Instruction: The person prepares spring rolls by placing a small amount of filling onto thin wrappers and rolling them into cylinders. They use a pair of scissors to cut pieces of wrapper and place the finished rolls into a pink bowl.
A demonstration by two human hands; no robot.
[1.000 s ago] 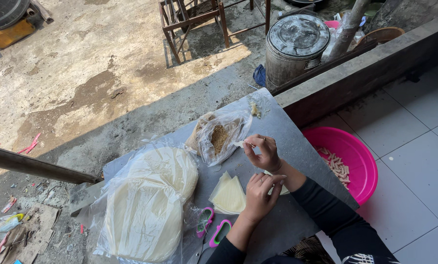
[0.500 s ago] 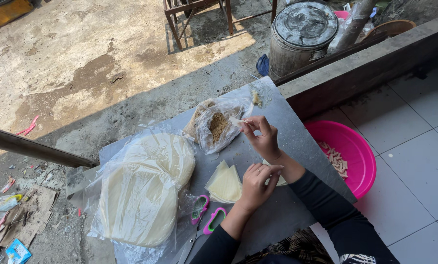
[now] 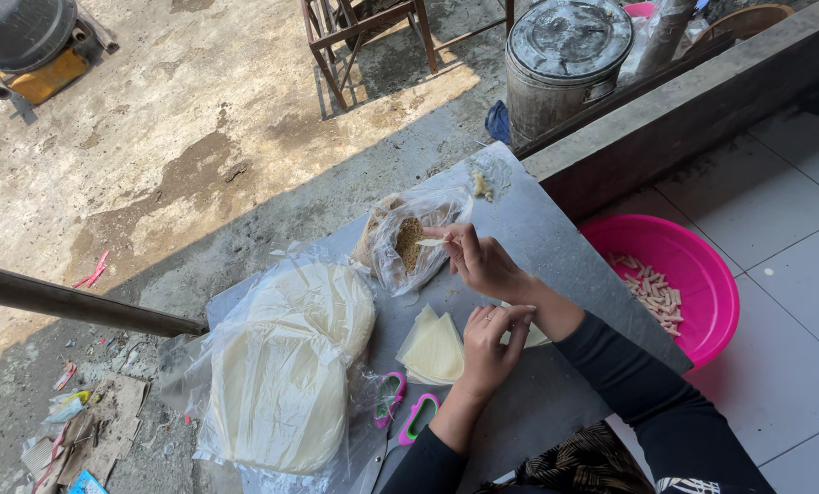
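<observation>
Grey slab [image 3: 556, 247], concrete yard [image 3: 181, 119] beyond

This was a makeshift outdoor food-preparation spot at the edge of a house. A grey table [image 3: 556, 238] stood against a low concrete wall [image 3: 702, 110] between a tiled porch floor [image 3: 793, 274] and a bare, stained yard [image 3: 181, 128]. On the table lay bagged round wrappers [image 3: 281, 375], with a pink basin [image 3: 693, 274] of rolled pieces and a metal drum [image 3: 565, 55] nearby.
</observation>
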